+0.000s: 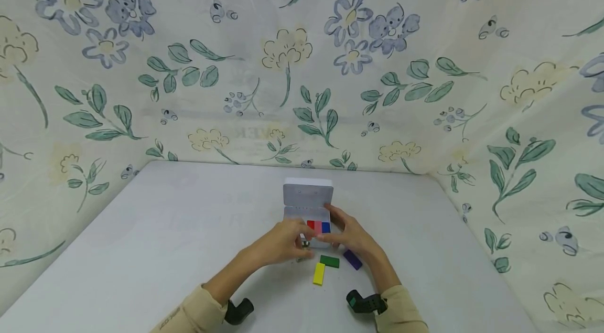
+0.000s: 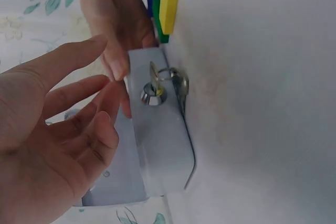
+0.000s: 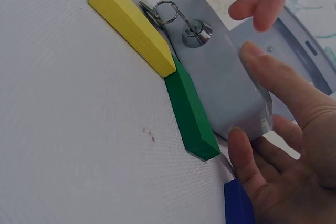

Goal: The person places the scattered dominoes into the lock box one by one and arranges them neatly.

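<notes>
The fingers of the right hand [image 1: 353, 234] clamp the grey box [image 2: 165, 142] below the left hand [image 1: 283, 241], whose fingers hang apart.

Pale lettering [image 1: 276, 133] low on floral cloth [image 1: 255, 18], dark marking on left sleeve [image 1: 191, 312]; neither legible.

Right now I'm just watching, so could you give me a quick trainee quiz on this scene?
1. True or false: the box has its lid open.
2. Which three colours of block show inside the box?
3. Fill the gap: a metal ___ sticks out of the lock on the box's front.

Quiz key:
1. True.
2. A red block, a pink block and a blue block.
3. Key.
</notes>
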Motion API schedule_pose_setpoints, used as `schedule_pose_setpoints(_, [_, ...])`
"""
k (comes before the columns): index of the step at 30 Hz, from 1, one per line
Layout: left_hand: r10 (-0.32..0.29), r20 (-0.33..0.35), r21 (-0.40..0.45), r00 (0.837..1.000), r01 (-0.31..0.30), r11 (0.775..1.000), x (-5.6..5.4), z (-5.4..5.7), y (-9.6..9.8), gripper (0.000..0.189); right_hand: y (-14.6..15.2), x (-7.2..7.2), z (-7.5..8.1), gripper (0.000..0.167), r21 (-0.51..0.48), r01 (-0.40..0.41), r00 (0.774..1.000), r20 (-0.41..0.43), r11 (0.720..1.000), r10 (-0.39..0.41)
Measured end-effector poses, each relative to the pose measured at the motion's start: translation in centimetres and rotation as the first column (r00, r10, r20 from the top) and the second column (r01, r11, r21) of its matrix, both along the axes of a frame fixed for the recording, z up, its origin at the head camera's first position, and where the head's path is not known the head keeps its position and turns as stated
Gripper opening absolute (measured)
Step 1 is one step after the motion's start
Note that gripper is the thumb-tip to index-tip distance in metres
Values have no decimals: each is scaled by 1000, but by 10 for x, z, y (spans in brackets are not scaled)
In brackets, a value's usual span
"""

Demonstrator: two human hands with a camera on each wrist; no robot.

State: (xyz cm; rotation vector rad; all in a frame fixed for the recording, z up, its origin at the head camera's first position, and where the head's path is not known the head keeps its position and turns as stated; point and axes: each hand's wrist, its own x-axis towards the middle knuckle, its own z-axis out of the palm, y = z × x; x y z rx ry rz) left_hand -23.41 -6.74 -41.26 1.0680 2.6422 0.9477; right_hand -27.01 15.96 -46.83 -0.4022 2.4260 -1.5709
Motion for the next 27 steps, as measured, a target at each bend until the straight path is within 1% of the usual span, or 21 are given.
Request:
schedule_pose_setpoints(5, [-17, 28, -15, 999, 18, 1000, 6, -3, 4, 42, 0, 0, 0, 93, 4, 2, 1000, -2, 1000, -2])
schedule_pose_setpoints(11, [-14, 66, -47, 998, 17, 999, 14, -4, 9, 44, 0, 1, 0, 92, -16, 0, 1000, -3, 1000, 0])
schedule_pose_setpoints(14, [-13, 58, -79, 998, 18, 997, 16, -7, 13, 43, 0, 2, 1, 93, -16, 2, 1000, -6, 1000, -3])
schedule_pose_setpoints(19, [-22, 13, -141, 1000, 24, 990, 18, -13, 17, 38, 0, 3, 2, 93, -25, -1, 1000, -8, 1000, 1])
schedule_pose_setpoints(27, [-41, 17, -182, 999, 44, 982, 22, -18, 20, 40, 1, 1, 1, 92, -29, -11, 1000, -10, 1000, 10])
